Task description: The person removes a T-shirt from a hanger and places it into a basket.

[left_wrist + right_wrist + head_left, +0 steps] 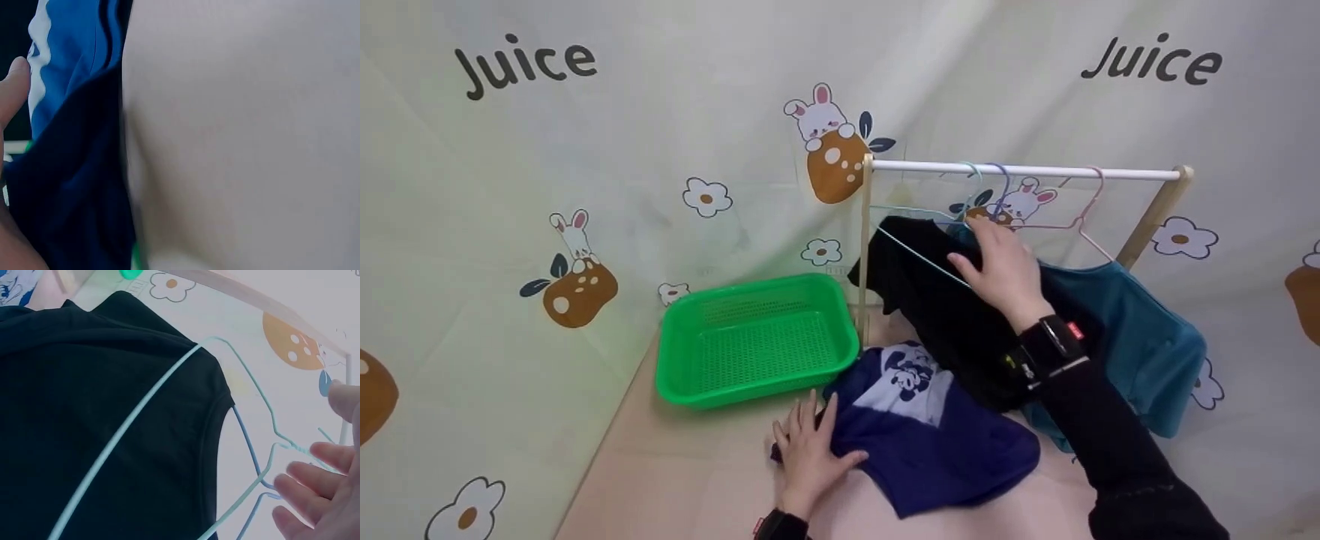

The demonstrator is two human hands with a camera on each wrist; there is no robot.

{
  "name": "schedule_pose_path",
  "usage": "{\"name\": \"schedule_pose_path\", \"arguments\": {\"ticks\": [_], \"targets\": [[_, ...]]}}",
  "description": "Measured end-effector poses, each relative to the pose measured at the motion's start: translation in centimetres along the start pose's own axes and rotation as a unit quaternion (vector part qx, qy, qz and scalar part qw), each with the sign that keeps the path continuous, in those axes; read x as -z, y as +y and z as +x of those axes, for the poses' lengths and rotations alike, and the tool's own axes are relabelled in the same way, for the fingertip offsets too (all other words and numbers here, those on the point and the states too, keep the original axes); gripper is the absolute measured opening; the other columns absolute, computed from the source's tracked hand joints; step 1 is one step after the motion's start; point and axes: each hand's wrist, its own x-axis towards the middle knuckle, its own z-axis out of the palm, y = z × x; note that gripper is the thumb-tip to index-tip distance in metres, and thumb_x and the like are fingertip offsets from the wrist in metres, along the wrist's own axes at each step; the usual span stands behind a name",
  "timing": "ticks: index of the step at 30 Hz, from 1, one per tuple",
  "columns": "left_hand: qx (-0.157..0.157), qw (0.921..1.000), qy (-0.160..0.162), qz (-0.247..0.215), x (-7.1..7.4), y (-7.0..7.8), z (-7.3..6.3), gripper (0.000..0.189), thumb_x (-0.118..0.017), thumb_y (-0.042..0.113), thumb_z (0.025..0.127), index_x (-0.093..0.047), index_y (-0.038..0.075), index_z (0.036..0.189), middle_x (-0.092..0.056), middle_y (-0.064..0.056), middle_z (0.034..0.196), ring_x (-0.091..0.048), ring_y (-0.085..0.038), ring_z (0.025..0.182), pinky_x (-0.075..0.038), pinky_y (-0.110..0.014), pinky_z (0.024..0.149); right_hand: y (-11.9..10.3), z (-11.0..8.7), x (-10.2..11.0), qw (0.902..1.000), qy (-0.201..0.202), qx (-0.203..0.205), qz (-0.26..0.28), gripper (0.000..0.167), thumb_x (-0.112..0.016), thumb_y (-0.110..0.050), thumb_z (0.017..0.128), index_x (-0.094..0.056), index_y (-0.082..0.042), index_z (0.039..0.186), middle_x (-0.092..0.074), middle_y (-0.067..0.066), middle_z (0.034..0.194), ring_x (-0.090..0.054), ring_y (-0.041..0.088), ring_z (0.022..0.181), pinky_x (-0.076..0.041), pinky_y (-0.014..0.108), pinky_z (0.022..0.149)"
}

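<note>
A navy shirt (937, 457) with a panda print lies on the table, and my left hand (810, 454) rests at its left edge with fingers spread. Part of that hand shows beside the dark cloth (73, 185) in the left wrist view. My right hand (1005, 270) is up at the neck of a mint green hanger (129, 419), its fingers loosely extended and the thumb apart. This hanger carries no garment and hooks over the white rail (1035, 171). Behind it a black shirt (112, 439) hangs on a blue hanger (247, 444).
A green basket (757, 386) stands left of the rack's wooden post (864, 262). To the right, a teal garment (1147, 337) hangs on a pink hanger (1087, 214). A printed curtain (660, 112) lies behind the table (660, 480).
</note>
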Motion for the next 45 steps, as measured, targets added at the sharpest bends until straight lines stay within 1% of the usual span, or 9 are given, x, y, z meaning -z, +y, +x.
{"name": "schedule_pose_path", "arguments": {"ticks": [6, 12, 16, 21, 26, 31, 35, 40, 45], "targets": [[-0.017, 0.9997, -0.014, 0.007, -0.8, 1.2, 0.8, 0.117, -0.08, 0.073, 0.057, -0.039, 0.022, 0.153, -0.03, -0.018, 0.158, -0.027, -0.048, 0.14, -0.013, -0.075, 0.105, 0.3, -1.6, -0.9, 0.9975, 0.048, 0.044, -0.029, 0.067, -0.068, -0.041, 0.092, -0.048, -0.006, 0.145, -0.036, 0.018, 0.155, -0.032, 0.037, 0.142, -0.03, 0.062, 0.107], [-0.03, 0.9991, -0.029, 0.003, -2.1, 2.4, 1.6, 0.12, -0.08, 0.075, 0.055, -0.036, 0.026, 0.155, -0.026, -0.016, 0.16, -0.022, -0.05, 0.142, -0.017, -0.079, 0.1, 0.7, -3.2, -1.8, 0.9942, 0.07, 0.059, -0.057, 0.072, -0.067, -0.046, 0.09, -0.044, -0.011, 0.149, -0.027, 0.013, 0.16, -0.021, 0.033, 0.147, -0.009, 0.057, 0.117], [-0.022, 0.998, -0.06, -0.003, -2.8, 2.9, 1.9, 0.122, -0.08, 0.075, 0.054, -0.032, 0.028, 0.156, -0.022, -0.015, 0.161, -0.019, -0.051, 0.143, -0.017, -0.081, 0.098, 1.1, -4.5, -2.7, 0.992, 0.085, 0.07, -0.061, 0.076, -0.069, -0.047, 0.087, -0.042, -0.015, 0.151, -0.022, 0.012, 0.162, -0.015, 0.032, 0.149, -0.002, 0.055, 0.118], [-0.009, 0.9944, -0.105, 0.001, -3.6, 3.2, 2.3, 0.127, -0.081, 0.075, 0.052, -0.027, 0.03, 0.158, -0.017, -0.016, 0.163, -0.016, -0.051, 0.143, -0.016, -0.081, 0.099, 1.8, -6.1, -3.8, 0.9879, 0.106, 0.091, -0.068, 0.082, -0.073, -0.046, 0.084, -0.04, -0.018, 0.153, -0.017, 0.015, 0.163, -0.009, 0.032, 0.15, -0.003, 0.057, 0.117], [-0.012, 0.9928, -0.119, -0.007, -4.1, 3.3, 2.4, 0.128, -0.089, 0.066, 0.049, -0.029, 0.029, 0.157, -0.033, -0.018, 0.155, -0.022, -0.052, 0.141, -0.02, -0.079, 0.099, 2.5, -7.7, -4.6, 0.988, 0.105, 0.087, -0.073, 0.088, -0.073, -0.049, 0.082, -0.035, -0.021, 0.155, -0.012, 0.016, 0.164, -0.006, 0.033, 0.15, -0.001, 0.058, 0.116], [-0.026, 0.9929, -0.114, 0.019, -4.6, 3.2, 2.2, 0.125, -0.092, 0.061, 0.048, -0.036, 0.026, 0.154, -0.052, -0.015, 0.132, -0.04, -0.046, 0.128, -0.029, -0.074, 0.096, 3.0, -8.9, -5.2, 0.9892, 0.101, 0.079, -0.071, 0.088, -0.072, -0.052, 0.081, -0.036, -0.02, 0.155, -0.013, 0.017, 0.163, -0.006, 0.034, 0.15, 0.0, 0.059, 0.116], [-0.033, 0.993, -0.108, 0.034, -4.8, 3.1, 2.1, 0.112, -0.091, 0.059, 0.05, -0.048, 0.022, 0.147, -0.058, -0.013, 0.12, -0.047, -0.042, 0.116, -0.034, -0.069, 0.094, 3.4, -9.7, -5.7, 0.9898, 0.097, 0.075, -0.073, 0.086, -0.069, -0.054, 0.082, -0.037, -0.019, 0.154, -0.013, 0.016, 0.164, -0.007, 0.034, 0.15, 0.0, 0.06, 0.116], [-0.037, 0.9941, -0.098, 0.03, -4.8, 3.1, 1.8, 0.084, -0.089, 0.058, 0.052, -0.068, 0.015, 0.122, -0.061, -0.011, 0.112, -0.05, -0.037, 0.109, -0.038, -0.064, 0.091, 3.6, -10.4, -6.1, 0.9908, 0.088, 0.068, -0.076, 0.086, -0.069, -0.055, 0.083, -0.037, -0.019, 0.154, -0.012, 0.016, 0.164, -0.007, 0.035, 0.15, -0.001, 0.062, 0.115], [-0.014, 0.9962, -0.084, 0.018, -5.0, 3.4, 1.4, 0.065, -0.091, 0.052, 0.054, -0.069, 0.011, 0.099, -0.059, -0.009, 0.1, -0.05, -0.034, 0.102, -0.04, -0.059, 0.087, 3.9, -10.9, -6.6, 0.9908, 0.091, 0.065, -0.075, 0.089, -0.068, -0.056, 0.082, -0.034, -0.018, 0.155, -0.014, 0.018, 0.163, -0.009, 0.037, 0.149, -0.001, 0.062, 0.115]]}}
